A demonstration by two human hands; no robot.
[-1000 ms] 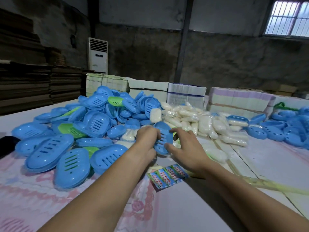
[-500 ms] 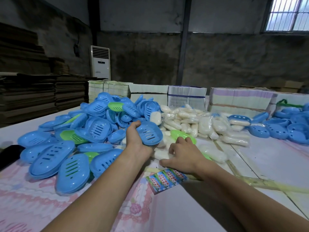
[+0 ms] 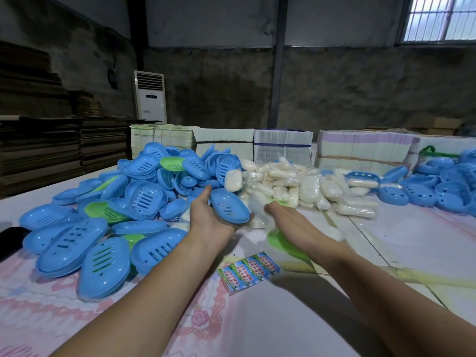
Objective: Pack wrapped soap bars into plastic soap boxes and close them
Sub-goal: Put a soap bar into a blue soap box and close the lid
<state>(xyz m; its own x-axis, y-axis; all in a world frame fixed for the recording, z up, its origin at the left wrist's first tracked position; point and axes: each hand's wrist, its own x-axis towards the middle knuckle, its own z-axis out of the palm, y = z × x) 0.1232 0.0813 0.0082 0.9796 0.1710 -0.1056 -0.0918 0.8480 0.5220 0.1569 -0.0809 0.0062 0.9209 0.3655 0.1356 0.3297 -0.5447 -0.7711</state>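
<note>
Head view: the left hand (image 3: 211,215) lies palm up above the table (image 3: 283,318), and its grip holds a blue soap box half (image 3: 230,206), cradled on the palm with the thumb along its near-left edge. This half is an oval, glossy, light-blue plastic shell with a row of short drainage slots through its face; it sits tilted, its long axis running from upper left to lower right. The right hand (image 3: 288,215) is just to the right of the box half, its back toward the camera; a wrapped soap bar (image 3: 257,215) (off-white, in clear film, blurred by motion) lies between the two hands, touching the right fingertips. Whether the right grip is closed on the bar cannot be told. Under the right wrist a green soap box half (image 3: 286,243) rests on the table. To the left, a pile of blue and green box halves (image 3: 116,207) covers the table, each with the same slotted oval form. Behind the hands lies a heap of wrapped soap bars (image 3: 309,189). At far right sits a group of blue boxes (image 3: 443,184). A strip of printed labels (image 3: 248,273) lies flat between the forearms.
</note>
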